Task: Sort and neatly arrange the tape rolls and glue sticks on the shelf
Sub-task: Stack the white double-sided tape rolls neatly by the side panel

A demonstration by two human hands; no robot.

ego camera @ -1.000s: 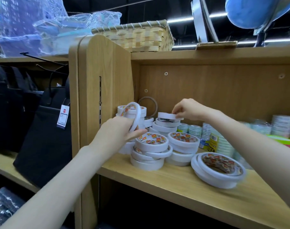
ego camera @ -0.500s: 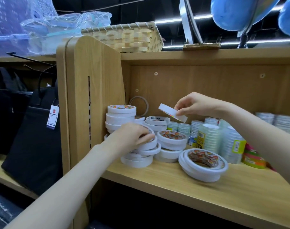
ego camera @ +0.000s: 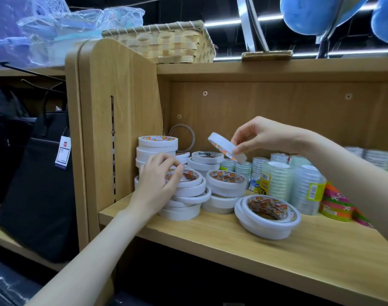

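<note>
Tilted tape roll (ego camera: 227, 150) in right hand (ego camera: 262, 135) (bare shelf (ego camera: 210, 236) edge in front)

No legible text, bag's hang tag (ego camera: 63, 153) and clear tape stack's barcode label (ego camera: 313, 191) too blurred

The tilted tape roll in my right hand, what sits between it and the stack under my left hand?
In the head view, a short stack of white tape rolls sits between the tilted roll and the left-hand stack.

A shop: price-tagged bag (ego camera: 34, 184), barcoded tape packs (ego camera: 308, 191) stocked on a display shelf (ego camera: 232, 237)
</note>
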